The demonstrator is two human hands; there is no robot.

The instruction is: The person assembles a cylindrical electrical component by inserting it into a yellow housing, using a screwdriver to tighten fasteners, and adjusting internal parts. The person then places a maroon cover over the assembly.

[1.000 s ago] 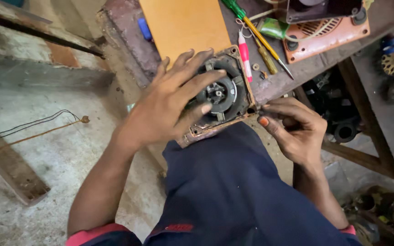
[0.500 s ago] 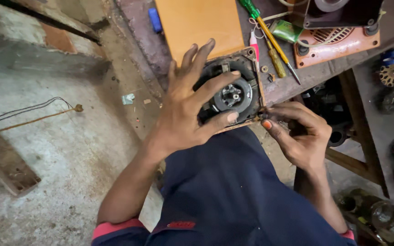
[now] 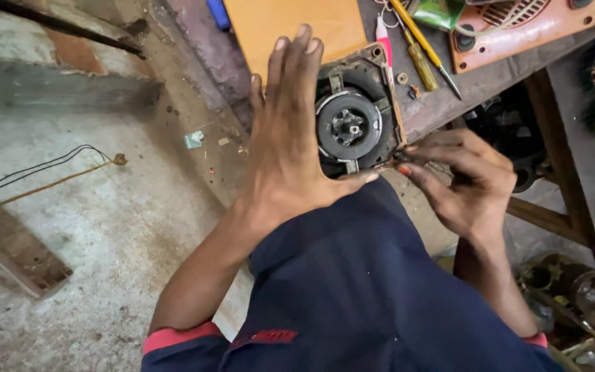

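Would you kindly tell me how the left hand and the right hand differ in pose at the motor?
The left hand lies flat, fingers stretched out straight along the motor's left side; the right hand is curled, fingertips pinched at its lower right corner. The left hand's thumb reaches under the motor; the right hand stays beside it. Both are bare and touch the motor.

Left hand is flat with fingers spread, pressed along the left side of a grimy round motor unit, thumb hooked under it. Right hand pinches at its lower right corner. Past the right hand, a yellow-handled screwdriver lies on the worktop.
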